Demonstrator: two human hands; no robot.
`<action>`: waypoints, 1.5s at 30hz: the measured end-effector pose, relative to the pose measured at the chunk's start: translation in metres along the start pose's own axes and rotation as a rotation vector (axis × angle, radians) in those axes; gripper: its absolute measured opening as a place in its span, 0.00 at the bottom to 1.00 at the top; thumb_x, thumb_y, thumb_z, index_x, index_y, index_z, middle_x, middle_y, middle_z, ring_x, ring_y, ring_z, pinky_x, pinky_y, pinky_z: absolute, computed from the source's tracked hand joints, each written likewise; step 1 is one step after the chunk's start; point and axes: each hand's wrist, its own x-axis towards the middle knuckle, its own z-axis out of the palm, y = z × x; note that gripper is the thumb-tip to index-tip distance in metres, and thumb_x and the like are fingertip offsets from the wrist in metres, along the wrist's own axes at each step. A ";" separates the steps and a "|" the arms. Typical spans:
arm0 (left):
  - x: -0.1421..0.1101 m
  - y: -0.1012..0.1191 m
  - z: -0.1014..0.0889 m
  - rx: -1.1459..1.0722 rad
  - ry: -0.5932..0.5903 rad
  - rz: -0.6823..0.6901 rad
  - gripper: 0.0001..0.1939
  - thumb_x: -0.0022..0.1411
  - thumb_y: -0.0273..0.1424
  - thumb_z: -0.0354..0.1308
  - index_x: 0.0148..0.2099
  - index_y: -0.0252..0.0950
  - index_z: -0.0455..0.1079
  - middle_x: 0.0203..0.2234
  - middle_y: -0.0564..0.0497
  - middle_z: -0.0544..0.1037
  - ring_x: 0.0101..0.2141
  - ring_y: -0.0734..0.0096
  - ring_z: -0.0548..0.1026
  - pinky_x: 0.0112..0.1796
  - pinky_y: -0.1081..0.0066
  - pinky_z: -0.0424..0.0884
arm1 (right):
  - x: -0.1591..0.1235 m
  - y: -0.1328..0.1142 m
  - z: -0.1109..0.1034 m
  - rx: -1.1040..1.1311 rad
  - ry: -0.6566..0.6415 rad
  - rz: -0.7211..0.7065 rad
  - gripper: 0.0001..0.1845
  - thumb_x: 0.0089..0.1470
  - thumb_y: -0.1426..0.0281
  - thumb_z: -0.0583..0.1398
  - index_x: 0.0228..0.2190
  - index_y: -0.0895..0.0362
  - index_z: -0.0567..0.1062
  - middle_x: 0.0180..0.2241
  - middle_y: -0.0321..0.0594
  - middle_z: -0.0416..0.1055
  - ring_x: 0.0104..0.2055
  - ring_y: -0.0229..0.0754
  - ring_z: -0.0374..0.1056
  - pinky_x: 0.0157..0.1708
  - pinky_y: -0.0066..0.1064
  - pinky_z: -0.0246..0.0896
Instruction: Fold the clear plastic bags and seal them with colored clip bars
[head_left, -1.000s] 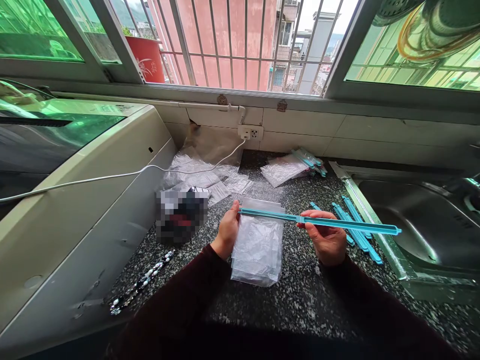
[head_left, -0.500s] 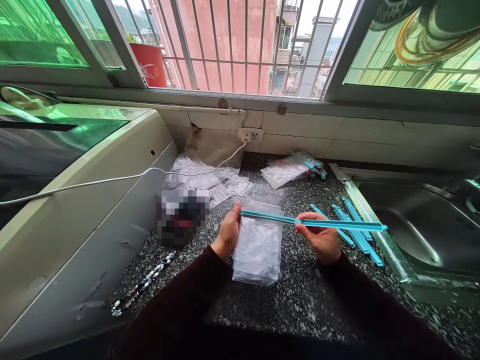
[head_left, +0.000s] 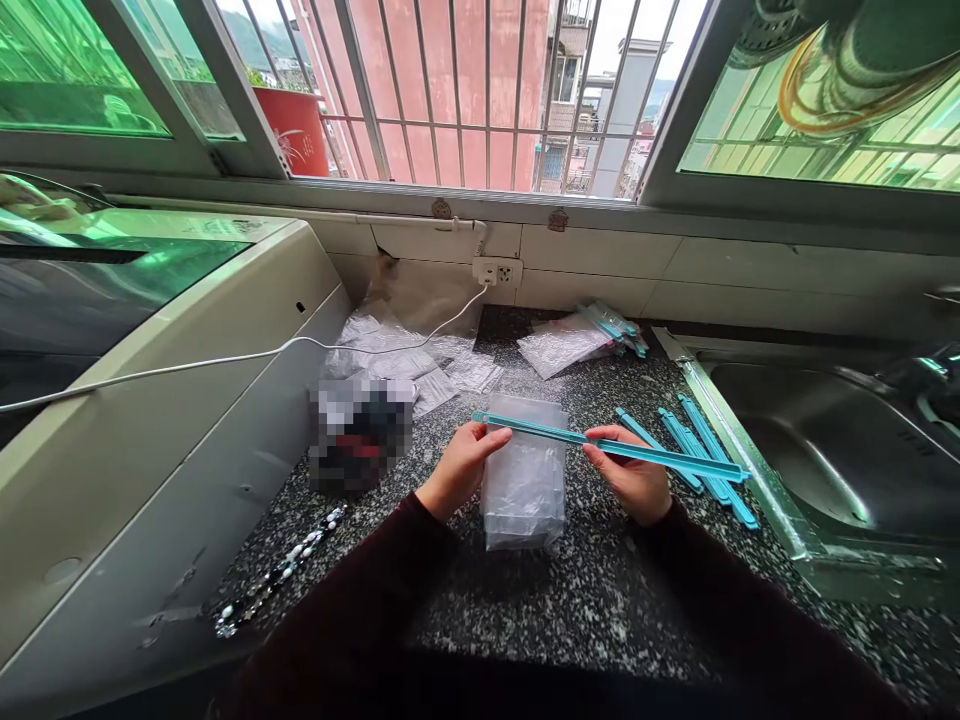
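Note:
A long light-blue bag sealing clip [head_left: 540, 428], unfolded at its hinge, lies across the upper part of a clear plastic bag [head_left: 523, 490]. My left hand [head_left: 457, 462] pinches the clip's left end, thumb on top; whether those fingers also grip the bag is hidden. At the hinge, my right hand [head_left: 634, 475] holds the same clip, whose other half sticks out to the right over the loose clips. The bag's top edge shows beyond the clip and its body extends towards me.
Several blue clips [head_left: 686, 445] lie by the sink [head_left: 806, 480]. Behind, bags with clips [head_left: 574, 340] rest on the speckled counter [head_left: 592, 590]. Flat clear bags [head_left: 390, 350], a pixelated item [head_left: 360, 435] and a beaded string [head_left: 285, 570] are at left. A white cable [head_left: 300, 340] runs to the socket [head_left: 499, 271].
My left thumb has moved onto the top of the clip. The clip's right end has dropped and shifted left, and the bag's lower end has swung slightly right and away from me.

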 end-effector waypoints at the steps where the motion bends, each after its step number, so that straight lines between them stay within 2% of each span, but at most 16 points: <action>1: 0.000 0.000 -0.001 0.008 0.007 0.001 0.14 0.38 0.35 0.67 0.28 0.31 0.74 0.22 0.50 0.76 0.27 0.68 0.72 0.32 0.71 0.63 | 0.000 -0.001 -0.001 0.006 0.013 0.013 0.10 0.47 0.62 0.62 0.31 0.55 0.74 0.23 0.36 0.70 0.21 0.37 0.64 0.19 0.29 0.62; 5: 0.000 -0.001 -0.003 0.018 0.020 -0.002 0.13 0.38 0.29 0.67 0.31 0.32 0.75 0.25 0.51 0.77 0.26 0.73 0.70 0.31 0.75 0.62 | 0.006 -0.004 -0.009 0.023 0.137 0.039 0.11 0.45 0.62 0.63 0.30 0.55 0.73 0.20 0.34 0.69 0.19 0.36 0.64 0.18 0.29 0.62; 8: -0.003 0.002 -0.001 -0.010 -0.026 -0.021 0.14 0.38 0.30 0.67 0.32 0.33 0.76 0.27 0.50 0.77 0.28 0.73 0.70 0.32 0.75 0.63 | 0.012 -0.002 -0.016 0.047 0.252 0.054 0.12 0.45 0.62 0.63 0.30 0.56 0.72 0.19 0.33 0.68 0.19 0.37 0.65 0.19 0.29 0.62; 10: -0.006 0.004 0.001 -0.040 -0.045 -0.027 0.14 0.38 0.31 0.68 0.31 0.33 0.76 0.27 0.50 0.77 0.28 0.72 0.71 0.32 0.74 0.63 | 0.015 0.001 -0.017 0.048 0.274 0.059 0.12 0.45 0.62 0.63 0.30 0.56 0.72 0.19 0.33 0.68 0.19 0.37 0.65 0.19 0.29 0.62; 17: -0.011 0.005 0.005 -0.005 -0.054 -0.092 0.17 0.36 0.37 0.70 0.29 0.32 0.75 0.22 0.51 0.76 0.22 0.75 0.69 0.26 0.76 0.62 | 0.006 0.003 -0.004 -0.057 0.123 0.000 0.11 0.47 0.61 0.62 0.29 0.55 0.72 0.21 0.35 0.68 0.20 0.37 0.63 0.19 0.30 0.62; 20: -0.011 0.005 0.006 0.025 -0.050 -0.107 0.17 0.36 0.37 0.70 0.29 0.31 0.75 0.21 0.51 0.75 0.21 0.76 0.68 0.25 0.76 0.61 | 0.001 -0.001 0.000 -0.035 0.110 -0.023 0.11 0.46 0.61 0.62 0.29 0.55 0.73 0.23 0.36 0.70 0.21 0.36 0.64 0.20 0.30 0.63; 27: -0.005 -0.002 0.005 -0.023 0.064 -0.108 0.18 0.36 0.38 0.69 0.26 0.30 0.73 0.19 0.51 0.74 0.19 0.78 0.67 0.22 0.77 0.60 | -0.006 -0.003 0.003 0.010 0.058 -0.031 0.08 0.48 0.65 0.61 0.31 0.55 0.72 0.27 0.37 0.71 0.22 0.36 0.64 0.21 0.30 0.63; 38: -0.002 -0.005 0.002 -0.021 0.090 -0.099 0.18 0.39 0.39 0.68 0.27 0.29 0.72 0.19 0.51 0.73 0.19 0.77 0.67 0.22 0.77 0.60 | -0.008 -0.004 0.003 0.009 0.005 -0.026 0.07 0.49 0.66 0.61 0.32 0.55 0.72 0.26 0.37 0.71 0.22 0.36 0.65 0.21 0.30 0.62; 45: -0.005 -0.002 0.004 -0.054 0.110 -0.120 0.19 0.38 0.39 0.69 0.27 0.29 0.72 0.18 0.51 0.74 0.20 0.76 0.69 0.23 0.76 0.61 | -0.008 -0.012 0.003 -0.004 -0.015 -0.024 0.08 0.48 0.66 0.62 0.32 0.55 0.73 0.28 0.38 0.71 0.26 0.37 0.67 0.27 0.30 0.66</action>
